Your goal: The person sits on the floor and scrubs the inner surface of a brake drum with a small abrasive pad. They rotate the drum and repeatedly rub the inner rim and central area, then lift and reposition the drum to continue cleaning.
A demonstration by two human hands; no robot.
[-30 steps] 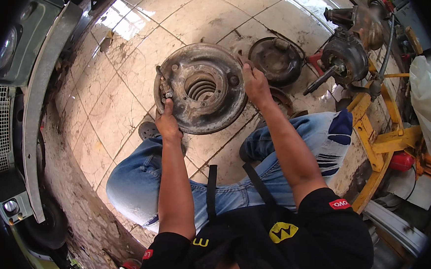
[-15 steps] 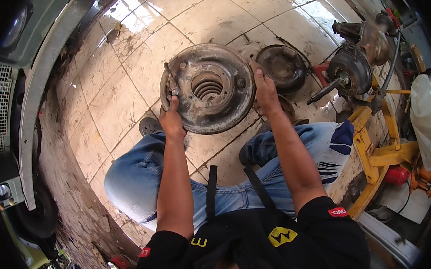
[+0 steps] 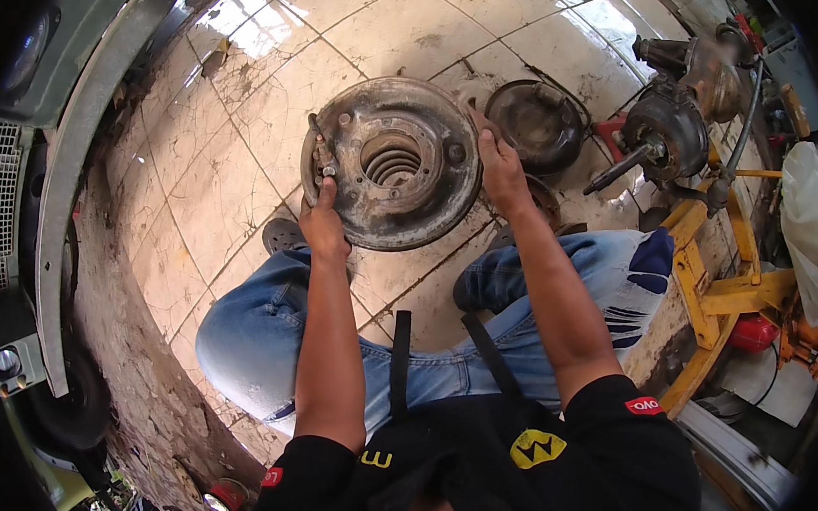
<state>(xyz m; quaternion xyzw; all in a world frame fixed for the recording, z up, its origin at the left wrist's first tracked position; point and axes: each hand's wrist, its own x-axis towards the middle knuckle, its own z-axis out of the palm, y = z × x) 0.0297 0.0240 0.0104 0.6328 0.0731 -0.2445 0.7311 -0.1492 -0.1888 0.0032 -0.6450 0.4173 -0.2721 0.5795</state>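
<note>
A round, dirty brake backing plate (image 3: 435, 206) is held up in front of me above the tiled floor, its broad face toward me. My left hand (image 3: 323, 222) grips its near left rim, the thumb beside a small metal fitting (image 3: 328, 170). On the far right rim my right hand (image 3: 505, 175) is closed, thumb on the edge, with its other fingers hidden behind the plate. Through the plate's centre hole a coil spring (image 3: 398, 167) shows. A second dark round plate (image 3: 532, 127) lies on the floor just beyond my right hand.
An axle assembly (image 3: 710, 82) with a dark hub and protruding shaft stands at the right, near a yellow metal stand (image 3: 697, 287). A clear plastic bag (image 3: 813, 210) hangs there. Along the left runs a vehicle's metal bumper (image 3: 82, 161). A red-rimmed lamp (image 3: 226, 497) lies at lower left.
The backing plate has shifted very slightly left and up with both hands still on it. Nothing was let go or picked up.
</note>
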